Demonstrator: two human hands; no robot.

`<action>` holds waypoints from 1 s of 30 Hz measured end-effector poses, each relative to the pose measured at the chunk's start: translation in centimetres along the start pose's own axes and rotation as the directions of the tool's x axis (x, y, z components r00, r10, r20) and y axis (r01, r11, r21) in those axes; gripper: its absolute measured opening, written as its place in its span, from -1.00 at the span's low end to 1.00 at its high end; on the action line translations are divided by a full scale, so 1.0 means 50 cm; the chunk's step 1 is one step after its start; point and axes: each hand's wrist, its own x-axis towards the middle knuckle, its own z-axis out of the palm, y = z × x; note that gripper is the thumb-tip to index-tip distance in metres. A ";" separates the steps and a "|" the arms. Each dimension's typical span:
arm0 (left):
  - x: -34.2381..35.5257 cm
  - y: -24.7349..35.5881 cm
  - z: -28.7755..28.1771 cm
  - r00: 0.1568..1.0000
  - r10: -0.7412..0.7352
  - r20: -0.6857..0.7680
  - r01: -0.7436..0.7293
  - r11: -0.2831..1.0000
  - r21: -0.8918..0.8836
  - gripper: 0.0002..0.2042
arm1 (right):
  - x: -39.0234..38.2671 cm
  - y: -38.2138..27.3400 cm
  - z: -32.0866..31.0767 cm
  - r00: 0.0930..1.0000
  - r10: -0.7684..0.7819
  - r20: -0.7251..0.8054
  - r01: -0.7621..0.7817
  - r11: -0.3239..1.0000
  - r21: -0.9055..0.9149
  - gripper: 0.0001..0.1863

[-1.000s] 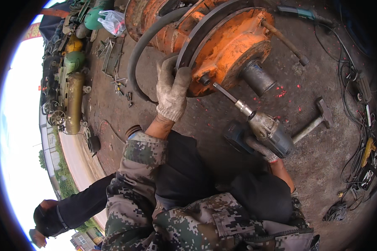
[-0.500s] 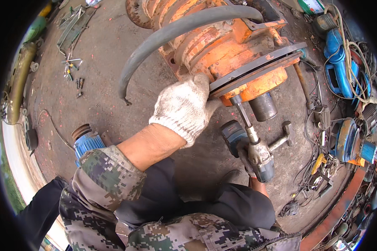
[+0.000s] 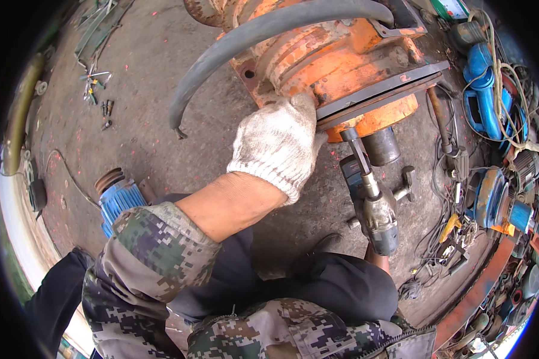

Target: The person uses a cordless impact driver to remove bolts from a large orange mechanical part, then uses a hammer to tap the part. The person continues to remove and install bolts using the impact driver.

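Note:
My left hand (image 3: 275, 146), in a white knitted glove, is closed around the left edge of the dark round flange plate (image 3: 383, 90) on a large orange machine (image 3: 317, 63) with worn, rusty paint. A cordless impact wrench (image 3: 382, 221) points away from me, and its long socket (image 3: 354, 143) meets the underside of the orange hub (image 3: 377, 116). My right forearm (image 3: 377, 257) rises to the wrench's grip; the tool hides most of that hand. Right of the socket a dark cylindrical shaft (image 3: 382, 146) sticks out. Beside the wrench shows a T-shaped metal piece like a hammer head (image 3: 408, 182).
A thick grey hose (image 3: 221, 51) arches over the machine. On the left are a blue motor (image 3: 120, 200) and several small hand tools (image 3: 91, 90). Along the right lie a blue power tool (image 3: 484, 96), cables, a blue pulley unit (image 3: 491, 197) and a rusty beam (image 3: 476, 293).
The machine, left hand and wrench sit slightly further right in view. The wrench has turned, so its battery now stands more upright and my right hand is more hidden.

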 end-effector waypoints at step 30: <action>-0.008 -0.021 0.018 0.995 0.075 -0.068 -0.074 0.997 0.022 -0.63 | -0.076 0.049 0.071 0.998 0.034 -0.060 0.031 0.559 0.828 -0.71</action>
